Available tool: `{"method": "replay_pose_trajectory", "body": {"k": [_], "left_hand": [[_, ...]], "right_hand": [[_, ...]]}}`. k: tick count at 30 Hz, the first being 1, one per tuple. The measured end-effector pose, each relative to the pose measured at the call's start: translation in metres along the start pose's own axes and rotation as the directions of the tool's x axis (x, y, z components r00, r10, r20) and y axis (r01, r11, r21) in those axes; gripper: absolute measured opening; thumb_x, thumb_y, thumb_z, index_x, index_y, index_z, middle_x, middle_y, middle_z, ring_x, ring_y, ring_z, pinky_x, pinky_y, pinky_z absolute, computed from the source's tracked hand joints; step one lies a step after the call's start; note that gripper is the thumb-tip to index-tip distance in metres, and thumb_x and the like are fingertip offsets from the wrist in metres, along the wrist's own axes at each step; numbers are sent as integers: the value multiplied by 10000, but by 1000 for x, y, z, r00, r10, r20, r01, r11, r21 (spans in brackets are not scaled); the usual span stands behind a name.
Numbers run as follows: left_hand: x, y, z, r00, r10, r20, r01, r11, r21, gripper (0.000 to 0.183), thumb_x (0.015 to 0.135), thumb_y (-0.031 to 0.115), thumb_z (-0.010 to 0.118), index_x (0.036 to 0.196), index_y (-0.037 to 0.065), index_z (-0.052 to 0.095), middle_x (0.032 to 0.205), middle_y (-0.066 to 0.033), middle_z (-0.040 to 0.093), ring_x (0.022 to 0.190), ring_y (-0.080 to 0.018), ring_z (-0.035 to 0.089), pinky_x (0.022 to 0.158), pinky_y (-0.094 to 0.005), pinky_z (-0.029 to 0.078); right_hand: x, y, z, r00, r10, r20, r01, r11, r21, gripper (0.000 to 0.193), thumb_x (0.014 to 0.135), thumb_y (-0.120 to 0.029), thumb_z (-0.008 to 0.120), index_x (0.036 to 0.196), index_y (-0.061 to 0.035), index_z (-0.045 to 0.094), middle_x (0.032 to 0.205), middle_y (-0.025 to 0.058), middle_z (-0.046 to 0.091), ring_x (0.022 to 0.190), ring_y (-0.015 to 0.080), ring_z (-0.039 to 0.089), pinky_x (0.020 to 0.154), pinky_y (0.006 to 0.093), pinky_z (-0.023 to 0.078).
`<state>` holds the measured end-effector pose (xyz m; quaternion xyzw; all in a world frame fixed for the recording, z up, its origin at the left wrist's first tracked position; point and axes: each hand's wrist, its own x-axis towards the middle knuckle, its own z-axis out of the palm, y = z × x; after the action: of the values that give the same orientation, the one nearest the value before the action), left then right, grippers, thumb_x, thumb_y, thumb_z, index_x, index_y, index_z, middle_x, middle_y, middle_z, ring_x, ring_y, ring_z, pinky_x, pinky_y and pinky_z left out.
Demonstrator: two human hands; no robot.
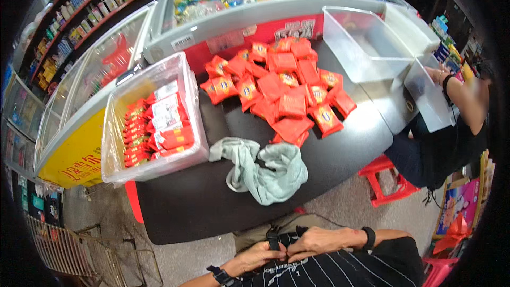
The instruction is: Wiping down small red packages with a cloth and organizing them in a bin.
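Two hands together, left hand (259, 254) beside right hand (314, 242), at a black strap (273, 239) off the near edge of the desk (191, 207) | fingers curled inward, cannot tell whether gripping | best done with strap flat, in small unhurried moves

You've got bare black table (186, 210) either side of the grey-green cloth (291, 172); that cloth blocks front-middle; red packet pile (284, 90) fills the space behind it; lined bin (197, 138) walls off your left; clear tub (342, 56) stands far right.
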<state>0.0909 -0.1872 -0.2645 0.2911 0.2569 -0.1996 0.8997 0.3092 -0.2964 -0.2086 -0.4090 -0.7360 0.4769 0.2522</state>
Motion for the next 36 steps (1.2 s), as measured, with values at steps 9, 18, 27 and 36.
{"method": "replay_pose_trajectory", "body": {"k": [9,18,27,36], "left_hand": [[14,-10,8,888,388,-245,-148,748,647,243,799,140,774,761,-28,602,738,-98,648,810,-173,658,798,-307,511],[14,-4,12,463,812,356,-412,-158,897,372,670,78,755,1006,37,600,969,-75,619,880,-285,612,774,-383,470],[9,-17,4,490,840,233,-317,-77,945,377,738,254,768,1041,79,629,880,-43,636,761,-243,623,673,-337,463],[5,-23,2,697,698,-167,-280,478,833,495,784,345,784,1118,21,615,705,-75,642,603,-136,610,572,-292,487]], "right_hand": [[-23,-4,-1,983,170,63,-181,940,290,459,1022,-361,497,920,71,613,784,129,581,711,225,569,696,381,457],[-15,47,34,853,459,248,-478,499,722,340,974,-222,532,1260,-49,473,987,-30,549,909,60,516,770,217,419],[-14,83,42,737,474,481,-664,377,646,201,945,-259,670,1014,-90,586,811,-94,523,656,1,468,562,163,377],[-1,78,28,697,436,570,-696,217,685,219,934,-267,681,1041,-94,603,698,-106,470,586,-8,432,481,164,383]]}}
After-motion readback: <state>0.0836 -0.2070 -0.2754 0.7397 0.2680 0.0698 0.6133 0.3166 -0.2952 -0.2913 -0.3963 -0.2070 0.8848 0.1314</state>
